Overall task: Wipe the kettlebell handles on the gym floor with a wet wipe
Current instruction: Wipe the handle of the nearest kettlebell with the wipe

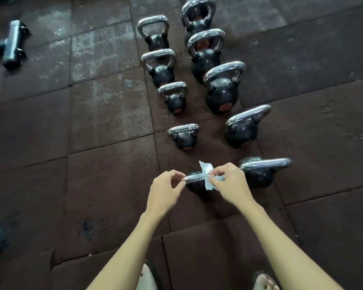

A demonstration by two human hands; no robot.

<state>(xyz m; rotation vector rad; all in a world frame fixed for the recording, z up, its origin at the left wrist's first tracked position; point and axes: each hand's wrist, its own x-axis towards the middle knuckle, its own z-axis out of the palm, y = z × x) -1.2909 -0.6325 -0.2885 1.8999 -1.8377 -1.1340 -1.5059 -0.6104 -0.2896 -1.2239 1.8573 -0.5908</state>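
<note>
the rubber tile floor [105, 155] fills the view, dark brown with pale scuffed patches up beyond the fingers and to their left. two rows of black kettlebells with chrome handles run away from the hands: a larger row [221, 88] beyond the right fingers and a smaller row [162, 70] beyond the left ones. the nearest large kettlebell [260, 172] stands just beside the right hand's knuckles, on their outer side. the nearest small kettlebell [194, 184] sits directly under the fingers, its chrome handle [194, 177] running between both hands. a grey metal bar attachment [13, 43] lies far off to the upper left, well apart from the hands. the left hand [166, 192] pinches the left end of that handle with thumb and forefinger drawn narrow. the right hand [228, 184] has its fingers closed on a pale blue wet wipe [206, 174], wrapped around the handle's middle, one corner sticking up past the fingertips.
</note>
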